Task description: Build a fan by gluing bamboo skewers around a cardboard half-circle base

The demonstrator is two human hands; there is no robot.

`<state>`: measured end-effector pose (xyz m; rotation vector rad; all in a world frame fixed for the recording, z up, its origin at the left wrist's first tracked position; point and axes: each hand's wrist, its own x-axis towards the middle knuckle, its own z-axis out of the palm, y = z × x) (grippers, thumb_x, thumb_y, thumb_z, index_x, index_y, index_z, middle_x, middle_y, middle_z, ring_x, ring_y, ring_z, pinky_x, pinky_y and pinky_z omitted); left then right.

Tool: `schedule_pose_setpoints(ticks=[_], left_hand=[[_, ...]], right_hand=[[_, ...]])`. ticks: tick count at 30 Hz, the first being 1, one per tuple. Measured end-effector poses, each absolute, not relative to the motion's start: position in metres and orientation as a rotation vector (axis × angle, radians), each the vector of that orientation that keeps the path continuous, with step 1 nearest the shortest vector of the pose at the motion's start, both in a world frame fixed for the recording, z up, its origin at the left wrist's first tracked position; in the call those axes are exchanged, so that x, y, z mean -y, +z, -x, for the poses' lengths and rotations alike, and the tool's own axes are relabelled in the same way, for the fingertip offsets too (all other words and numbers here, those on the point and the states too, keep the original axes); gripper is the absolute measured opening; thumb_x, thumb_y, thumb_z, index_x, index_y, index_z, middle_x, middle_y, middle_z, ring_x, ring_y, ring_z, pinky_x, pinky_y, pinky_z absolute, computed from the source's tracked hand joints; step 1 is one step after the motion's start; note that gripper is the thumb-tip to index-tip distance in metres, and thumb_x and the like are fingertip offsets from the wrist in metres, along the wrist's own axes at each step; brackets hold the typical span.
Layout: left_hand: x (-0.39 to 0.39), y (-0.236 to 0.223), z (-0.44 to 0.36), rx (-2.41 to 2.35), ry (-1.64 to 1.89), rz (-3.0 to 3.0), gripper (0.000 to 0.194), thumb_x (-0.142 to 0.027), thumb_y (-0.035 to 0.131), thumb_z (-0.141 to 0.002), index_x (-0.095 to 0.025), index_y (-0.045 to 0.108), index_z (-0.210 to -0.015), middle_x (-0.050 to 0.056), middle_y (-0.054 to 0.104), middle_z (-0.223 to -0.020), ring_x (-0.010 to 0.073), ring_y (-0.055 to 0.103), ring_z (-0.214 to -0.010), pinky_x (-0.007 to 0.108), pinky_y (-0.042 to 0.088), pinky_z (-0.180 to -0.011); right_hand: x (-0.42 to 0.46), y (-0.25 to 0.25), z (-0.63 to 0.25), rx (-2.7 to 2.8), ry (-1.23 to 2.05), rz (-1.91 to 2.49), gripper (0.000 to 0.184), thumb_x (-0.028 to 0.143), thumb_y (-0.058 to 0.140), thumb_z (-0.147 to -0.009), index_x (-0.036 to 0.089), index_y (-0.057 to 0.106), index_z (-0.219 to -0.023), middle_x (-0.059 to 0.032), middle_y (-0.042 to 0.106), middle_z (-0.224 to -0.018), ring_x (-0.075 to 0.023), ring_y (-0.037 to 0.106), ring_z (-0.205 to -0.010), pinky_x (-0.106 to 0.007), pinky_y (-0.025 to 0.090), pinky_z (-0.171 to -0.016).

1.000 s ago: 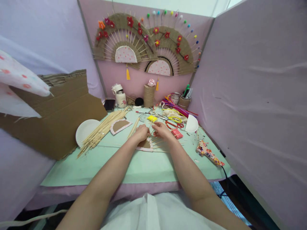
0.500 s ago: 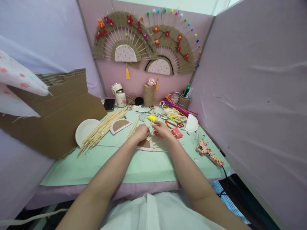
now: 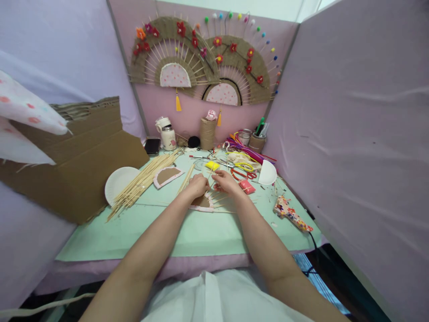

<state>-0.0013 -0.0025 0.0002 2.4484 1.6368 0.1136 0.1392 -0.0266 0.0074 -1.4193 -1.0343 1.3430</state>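
A half-round brown cardboard piece (image 3: 202,202) with a pale pink fabric edge lies in front of me, partly under my left hand. Several thin bamboo sticks (image 3: 219,205) fan out from its curved edge to the right. My left hand (image 3: 198,185) is closed at the upper edge of the piece, its fingertips bent down; what they grip is hidden. Close beside it, my right hand (image 3: 224,181) pinches a thin bamboo stick that slants between the two hands. A second half-round cardboard piece (image 3: 168,176) with the same edging lies to the left.
A pile of bamboo sticks (image 3: 144,185) overlaps a white paper plate (image 3: 118,181) at left. Red-handled scissors (image 3: 244,174), a yellow packet (image 3: 212,166) and a red packet (image 3: 247,186) lie beyond my hands. A patterned glue gun (image 3: 291,213) with a cord rests at right.
Both hands stay almost in the same place over the cardboard piece. The whole view shifts very slightly; nothing is visibly picked up or let go.
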Motion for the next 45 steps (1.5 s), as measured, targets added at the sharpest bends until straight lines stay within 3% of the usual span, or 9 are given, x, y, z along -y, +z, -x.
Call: schedule_pose_setpoints(ticks=[29, 38, 45], left_hand=[[0.0066, 0.0017, 0.0035, -1.641, 0.237, -2.436, 0.029, -0.038, 0.055, -0.088, -0.021, 0.077, -0.098, 0.011, 0.065, -0.104, 0.0257, 0.06, -0.103, 0.032, 0.045, -0.09], [0.0069, -0.0044, 0.0018, -1.661, 0.27, -2.447, 0.025, -0.031, 0.057, -0.085, -0.02, 0.078, -0.092, 0.012, 0.067, -0.101, 0.0252, 0.063, -0.1, 0.031, 0.047, -0.087], [0.0071, -0.0066, 0.0015, -1.651, 0.296, -2.449, 0.024, -0.028, 0.056, -0.082, -0.019, 0.078, -0.089, 0.011, 0.068, -0.098, 0.0234, 0.064, -0.093, 0.03, 0.047, -0.085]], right_hand=[[0.0229, 0.0044, -0.139, 1.016, 1.359, 1.438, 0.051, 0.023, 0.064, -0.084, 0.015, 0.049, -0.132, -0.004, 0.065, -0.092, -0.0077, 0.056, -0.049, -0.021, 0.051, -0.049], [0.0257, 0.0091, -0.1386, 1.004, 1.366, 1.438, 0.048, 0.023, 0.062, -0.085, 0.015, 0.049, -0.131, -0.0018, 0.064, -0.088, -0.0077, 0.056, -0.05, -0.021, 0.051, -0.049], [0.0282, 0.0117, -0.1394, 0.997, 1.385, 1.46, 0.049, 0.022, 0.062, -0.085, 0.015, 0.048, -0.132, 0.0013, 0.063, -0.074, -0.0097, 0.057, -0.05, -0.021, 0.052, -0.051]])
